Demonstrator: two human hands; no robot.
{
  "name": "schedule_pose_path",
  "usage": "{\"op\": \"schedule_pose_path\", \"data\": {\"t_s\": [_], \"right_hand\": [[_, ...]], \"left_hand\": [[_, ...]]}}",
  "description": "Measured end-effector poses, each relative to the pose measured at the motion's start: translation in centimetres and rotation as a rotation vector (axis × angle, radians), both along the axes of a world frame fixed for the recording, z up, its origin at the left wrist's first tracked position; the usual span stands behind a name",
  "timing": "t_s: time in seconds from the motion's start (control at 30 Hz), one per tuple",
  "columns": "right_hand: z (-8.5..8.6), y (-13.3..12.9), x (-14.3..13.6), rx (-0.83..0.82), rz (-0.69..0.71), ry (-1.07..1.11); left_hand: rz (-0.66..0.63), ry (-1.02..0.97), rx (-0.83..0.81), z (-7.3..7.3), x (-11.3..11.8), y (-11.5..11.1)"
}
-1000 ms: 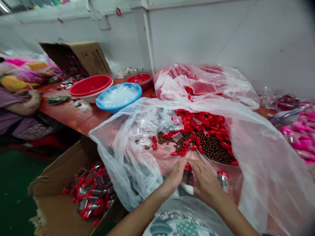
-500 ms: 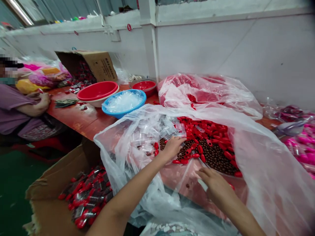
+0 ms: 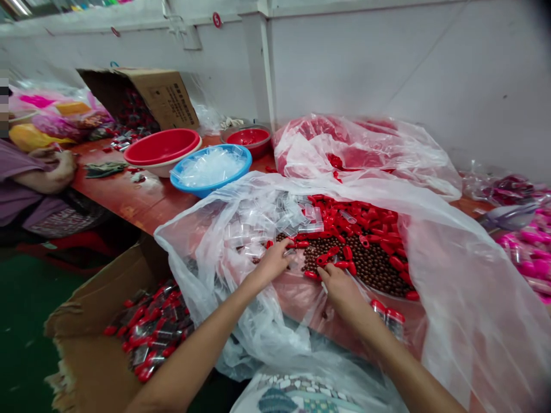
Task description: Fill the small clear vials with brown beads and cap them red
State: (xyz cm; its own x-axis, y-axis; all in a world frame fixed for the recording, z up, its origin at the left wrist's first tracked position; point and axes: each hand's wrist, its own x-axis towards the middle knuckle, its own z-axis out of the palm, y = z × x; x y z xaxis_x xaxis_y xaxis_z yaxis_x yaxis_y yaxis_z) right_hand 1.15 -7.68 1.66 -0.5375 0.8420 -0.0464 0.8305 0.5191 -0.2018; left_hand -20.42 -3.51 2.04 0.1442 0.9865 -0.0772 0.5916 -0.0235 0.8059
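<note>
Red plastic pieces [image 3: 330,254] lie at our left hand [image 3: 272,265] and right hand [image 3: 344,291], any grip unclear; brown beads [image 3: 379,267], one o'clock. Bunched plastic sheeting [image 3: 258,321] blocks toward the carton [image 3: 84,367], eight; blue basin [image 3: 183,184], ten.

On the wall in front of me I can read one number, what looks like a 6, on a small round red sign [image 3: 216,20]. The dark print on the cardboard carton [image 3: 166,100] and the pale lettering on a person's purple clothing [image 3: 26,198] are too blurred for me to make out
</note>
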Motion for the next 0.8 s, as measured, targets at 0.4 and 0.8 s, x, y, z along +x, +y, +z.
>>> {"op": "schedule_pose_path", "data": {"t_s": [0.4,0.8], "right_hand": [[2.3,-2.1,4.5,-0.211,-0.349,0.319],[0.5,-4.5,5.4,-0.305,-0.356,0.66]], "left_hand": [[0.255,-0.215,-0.269,-2.4,3.1,0.3],[0.269,-0.441,-0.315,-2.9,7.4,1.8]]}}
